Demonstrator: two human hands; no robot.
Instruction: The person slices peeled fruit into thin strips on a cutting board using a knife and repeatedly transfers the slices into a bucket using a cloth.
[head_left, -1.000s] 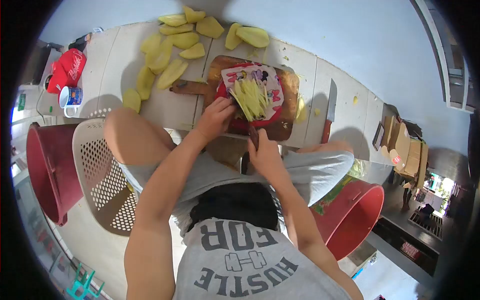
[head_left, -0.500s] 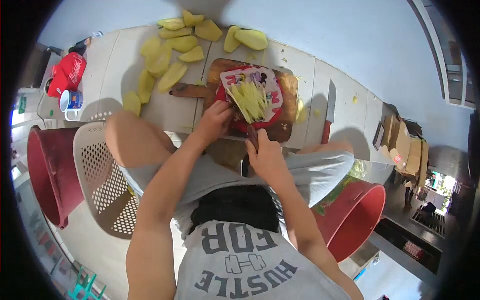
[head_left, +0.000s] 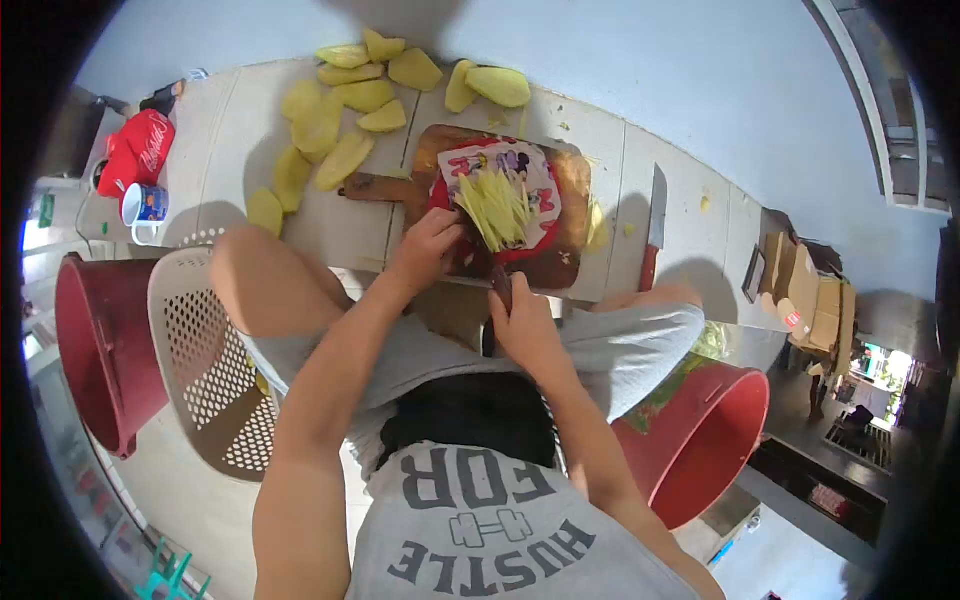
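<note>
A wooden cutting board [head_left: 565, 205] lies on the tiled counter and carries a red plate [head_left: 515, 252] with a cartoon-print sheet. A heap of thin yellow strips [head_left: 495, 205] lies on the sheet. My left hand [head_left: 428, 245] sits at the plate's left edge, fingers curled down onto a yellow piece beside the strips; the piece itself is mostly hidden. My right hand [head_left: 522, 322] is at the counter's near edge, closed around the dark handle of a knife [head_left: 500, 285] that points toward the plate.
Several thick yellow slices [head_left: 330, 115] lie on the counter to the left and behind the board. A second knife [head_left: 653, 225] lies to the right. A red cap [head_left: 135, 150] and a mug [head_left: 140, 205] are far left. A perforated basket [head_left: 200, 350] and two red buckets [head_left: 700, 440] stand below.
Both hands stay at the board; the knife hand has edged slightly forward and left. The strips and slices lie as before.
</note>
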